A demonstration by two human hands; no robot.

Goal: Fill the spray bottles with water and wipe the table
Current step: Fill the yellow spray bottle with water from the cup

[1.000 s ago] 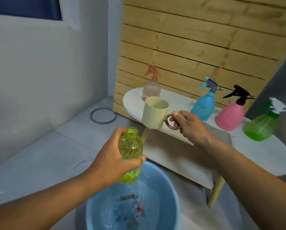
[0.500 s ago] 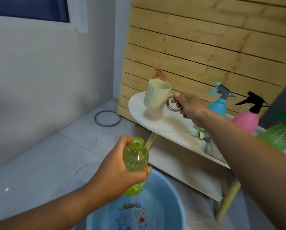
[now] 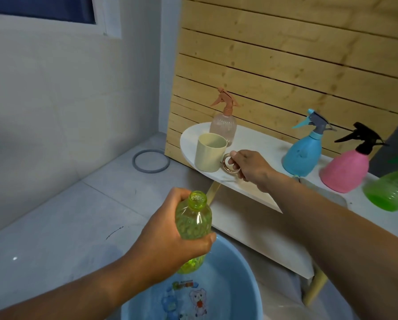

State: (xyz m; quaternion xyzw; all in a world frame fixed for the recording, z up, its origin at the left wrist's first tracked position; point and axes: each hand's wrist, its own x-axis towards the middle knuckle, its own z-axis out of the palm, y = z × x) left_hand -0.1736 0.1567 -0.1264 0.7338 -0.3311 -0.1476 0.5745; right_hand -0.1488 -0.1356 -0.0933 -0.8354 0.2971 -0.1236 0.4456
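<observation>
Yellow-green bottle [image 3: 193,224], cap off, neck open, held upright by left hand [image 3: 170,243], fingers wrapped round its body. It hangs above the near rim of blue basin [image 3: 246,269] on the floor. Contents look high in the bottle, near the shoulder; exact level unclear.

Right hand [image 3: 248,167] pinches the metal ring handle of cream mug [image 3: 209,152]. Mug sits at, or just above, the rounded end of white table [image 3: 258,144]; contact with the tabletop cannot be confirmed. Mug stands just in front of peach-trigger clear bottle [image 3: 223,125]. Blue bottle [image 3: 302,153], pink bottle [image 3: 343,169] and green bottle [image 3: 392,192] stand further along, triggers fitted.

Risks, as judged:
- Open bottle held by one hand only; any tilt spills onto the floor beside the basin.
- Mug close to the table edge; a careless release could tip it off.
- Mug close to the peach-trigger bottle; a nudge could topple it.
- Spray head for the open bottle not clearly identified; delay leaves the neck exposed.
</observation>
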